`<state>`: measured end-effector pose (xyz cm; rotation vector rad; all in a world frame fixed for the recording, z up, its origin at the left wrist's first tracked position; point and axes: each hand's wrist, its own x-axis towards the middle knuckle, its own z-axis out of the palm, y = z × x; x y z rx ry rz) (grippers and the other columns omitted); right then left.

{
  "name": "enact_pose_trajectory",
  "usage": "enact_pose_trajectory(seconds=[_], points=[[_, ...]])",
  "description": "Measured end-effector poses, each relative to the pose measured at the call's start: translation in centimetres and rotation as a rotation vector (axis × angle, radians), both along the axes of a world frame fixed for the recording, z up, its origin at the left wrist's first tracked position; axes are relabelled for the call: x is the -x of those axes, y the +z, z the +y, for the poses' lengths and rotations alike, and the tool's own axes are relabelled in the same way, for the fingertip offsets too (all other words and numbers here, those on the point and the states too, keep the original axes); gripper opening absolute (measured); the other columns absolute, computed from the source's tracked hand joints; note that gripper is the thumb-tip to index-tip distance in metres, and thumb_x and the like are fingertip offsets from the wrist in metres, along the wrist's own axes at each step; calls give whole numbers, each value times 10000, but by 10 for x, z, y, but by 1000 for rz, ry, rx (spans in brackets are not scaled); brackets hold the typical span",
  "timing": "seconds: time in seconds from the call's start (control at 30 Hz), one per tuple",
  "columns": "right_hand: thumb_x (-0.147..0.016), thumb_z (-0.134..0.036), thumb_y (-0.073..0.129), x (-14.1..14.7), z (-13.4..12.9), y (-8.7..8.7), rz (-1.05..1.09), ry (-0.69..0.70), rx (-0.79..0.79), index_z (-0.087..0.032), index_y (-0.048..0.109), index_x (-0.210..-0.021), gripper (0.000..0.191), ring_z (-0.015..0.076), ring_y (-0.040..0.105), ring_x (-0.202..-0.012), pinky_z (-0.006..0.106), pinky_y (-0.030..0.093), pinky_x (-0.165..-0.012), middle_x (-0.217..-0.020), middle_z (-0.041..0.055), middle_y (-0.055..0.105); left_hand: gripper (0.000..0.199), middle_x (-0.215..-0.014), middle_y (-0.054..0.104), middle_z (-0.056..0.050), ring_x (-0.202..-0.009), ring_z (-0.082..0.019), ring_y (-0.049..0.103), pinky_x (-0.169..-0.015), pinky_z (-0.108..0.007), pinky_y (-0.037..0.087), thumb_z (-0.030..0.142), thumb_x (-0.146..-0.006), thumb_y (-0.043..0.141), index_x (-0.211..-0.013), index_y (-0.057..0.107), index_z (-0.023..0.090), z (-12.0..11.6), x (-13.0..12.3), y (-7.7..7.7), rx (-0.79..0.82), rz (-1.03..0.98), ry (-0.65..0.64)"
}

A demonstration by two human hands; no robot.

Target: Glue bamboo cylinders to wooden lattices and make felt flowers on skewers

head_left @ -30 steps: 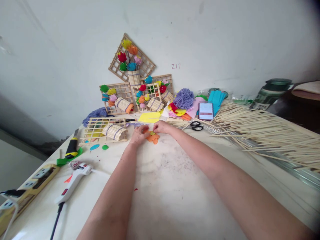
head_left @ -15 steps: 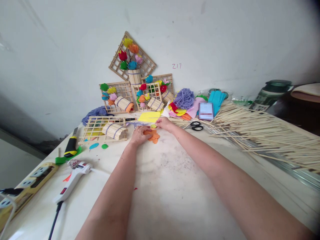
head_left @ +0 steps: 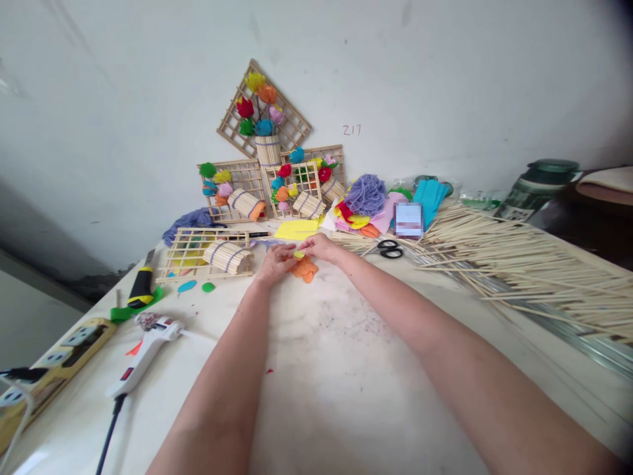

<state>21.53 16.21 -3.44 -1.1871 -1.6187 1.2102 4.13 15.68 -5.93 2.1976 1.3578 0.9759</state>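
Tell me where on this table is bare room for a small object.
Mostly bare: the white tabletop between left forearm and right forearm, nearer than the orange petal-shaped pieces, except one small red scrap. Crowded: the right side, under loose pale wooden sticks.

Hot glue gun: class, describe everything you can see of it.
The hot glue gun lies unheld on the table, right of the power strip. Its white body looks plastic, with a red switch on the handle, a mottled nozzle end pointing left, a pale stick protruding behind and a black cord leaving the base.
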Motion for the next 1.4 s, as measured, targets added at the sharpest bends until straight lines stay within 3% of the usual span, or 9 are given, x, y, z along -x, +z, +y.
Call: enact_pose_trajectory(seconds=[0.27,0.67,0.77,0.9,1.07,1.4], points=[[-647,-37,622,5,-2,2,-26,-22,-13,-106,667,-652,83,78,535,-570,195,431,-615,-601,-16,631,244,-1051,681,-39,-1137,-227,500,-1034,-377,297,333,-708,485,-709,698,213,-4,3,6,74,-142,-59],[-585,-8,648,4,-5,2,80,4,57,-118,629,-639,124,67,529,-561,190,436,-619,-569,-42,597,215,-1049,680,-58,-1104,-239,528,-1002,-390,342,383,-690,564,-658,693,215,-2,1,2,45,-148,-41],[-591,-9,630,5,-6,3,32,-25,22,-122,607,-604,117,56,496,-530,176,412,-576,-538,-55,562,276,-1075,671,-72,-1076,-230,550,-980,-372,363,441,-711,557,-675,688,201,-2,1,-1,43,-181,-52],[-647,-71,602,5,-7,3,-68,-61,-43,-129,607,-608,70,61,479,-535,173,381,-542,-541,-52,545,368,-1142,640,-109,-995,-224,594,-890,-347,428,511,-709,560,-712,665,159,-3,1,-4,156,-288,-61],[-682,-102,577,6,-8,3,-84,-84,-90,-129,609,-651,53,67,481,-561,175,380,-555,-585,-43,555,374,-1141,637,-123,-993,-227,592,-871,-332,431,516,-699,575,-653,630,150,-4,0,-4,191,-301,-50],[-711,-160,583,8,22,-19,-208,-235,-159,-142,652,-745,79,95,559,-587,195,438,-592,-651,-11,628,350,-1075,665,-108,-946,-226,604,-821,-321,438,486,-699,564,-575,573,159,-5,-1,-2,217,-264,-32]])
